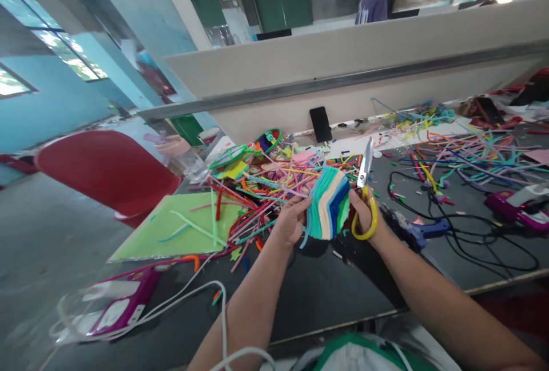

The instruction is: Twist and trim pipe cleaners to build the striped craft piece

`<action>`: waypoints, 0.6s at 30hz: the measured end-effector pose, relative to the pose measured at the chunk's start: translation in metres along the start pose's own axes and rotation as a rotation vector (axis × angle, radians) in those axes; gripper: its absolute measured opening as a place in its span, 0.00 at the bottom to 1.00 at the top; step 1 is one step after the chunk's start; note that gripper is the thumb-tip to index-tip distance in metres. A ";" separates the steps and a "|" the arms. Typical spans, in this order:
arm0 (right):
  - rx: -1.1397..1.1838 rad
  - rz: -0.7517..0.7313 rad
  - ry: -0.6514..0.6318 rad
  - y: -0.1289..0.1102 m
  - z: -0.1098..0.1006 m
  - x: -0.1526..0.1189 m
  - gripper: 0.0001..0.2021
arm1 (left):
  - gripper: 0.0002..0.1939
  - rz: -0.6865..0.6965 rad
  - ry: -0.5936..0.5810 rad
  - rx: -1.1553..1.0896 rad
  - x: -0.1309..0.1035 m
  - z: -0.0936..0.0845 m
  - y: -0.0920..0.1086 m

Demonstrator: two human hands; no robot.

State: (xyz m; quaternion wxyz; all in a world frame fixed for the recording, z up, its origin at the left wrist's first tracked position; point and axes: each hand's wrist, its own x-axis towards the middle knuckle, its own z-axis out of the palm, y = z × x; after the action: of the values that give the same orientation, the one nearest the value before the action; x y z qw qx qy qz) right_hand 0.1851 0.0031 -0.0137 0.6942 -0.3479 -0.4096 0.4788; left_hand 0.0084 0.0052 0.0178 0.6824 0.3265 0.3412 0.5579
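Observation:
Between my two hands is a striped panel of pipe cleaners (328,202), with bands of teal, cream, blue and green bent in a shallow zigzag. My left hand (294,219) pinches its left edge, where a loose light-blue strand hangs down. At the right edge, the fingers of my right hand (362,208) close on the panel. That same hand also carries scissors (364,179) with yellow handles, blades pointing up and away from me. The panel is held above the dark table (317,296).
Loose pipe cleaners (266,188) pile up behind my left hand, beside a green sheet (158,228). To the right lie a blue glue gun (422,232) and black cables (493,251). A phone (321,124) leans on the partition (274,125). A person (373,2) is beyond it.

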 end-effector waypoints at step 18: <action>0.335 0.070 0.204 -0.014 -0.002 0.013 0.25 | 0.14 -0.108 -0.246 -0.225 -0.008 -0.002 -0.006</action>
State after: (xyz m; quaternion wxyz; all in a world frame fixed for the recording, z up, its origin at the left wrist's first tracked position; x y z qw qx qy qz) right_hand 0.1950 0.0110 0.0009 0.7631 -0.2882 -0.2394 0.5266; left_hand 0.0090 -0.0037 0.0131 0.7802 0.2949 0.2076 0.5112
